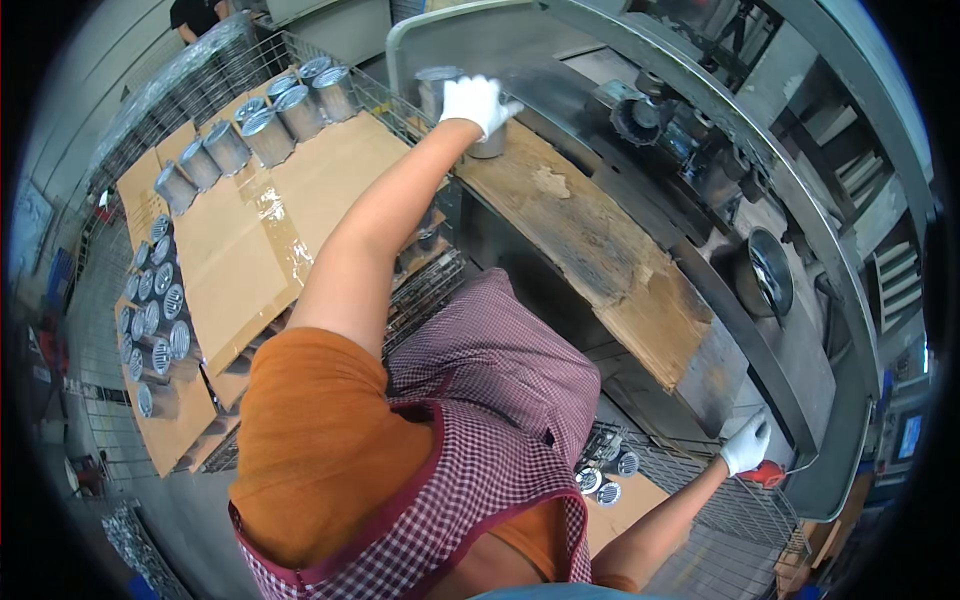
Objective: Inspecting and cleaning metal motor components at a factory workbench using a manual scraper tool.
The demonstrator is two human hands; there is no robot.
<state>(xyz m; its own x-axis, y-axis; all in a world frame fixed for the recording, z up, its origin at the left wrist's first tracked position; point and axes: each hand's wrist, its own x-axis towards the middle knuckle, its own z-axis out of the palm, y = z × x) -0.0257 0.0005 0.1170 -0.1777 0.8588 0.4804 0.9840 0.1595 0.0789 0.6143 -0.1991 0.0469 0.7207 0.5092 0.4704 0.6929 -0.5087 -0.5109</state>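
Observation:
My left hand (478, 106), in a white glove, reaches far forward and closes over the upper part of a grey metal cylinder (488, 146). This cylinder stands on a worn wooden board (560, 215); its top is hidden under the glove. Just left of the hand is another metal cylinder (432, 92). Low on the right, my right hand (747, 446), also gloved, is beside the machine's metal edge, its fingers together and curled. A red part (765, 475) is right below it. Whatever those fingers hold, if anything, is too small to make out.
To the left, a wire cage (290, 48) holds cardboard sheets (240, 270) with rows of metal cylinders (228, 148). Another wire cage (720, 530) with slotted cylinders (608, 492) is lower right. A curved guard rail (735, 140) arches over the machine. A person (197, 16) is far back.

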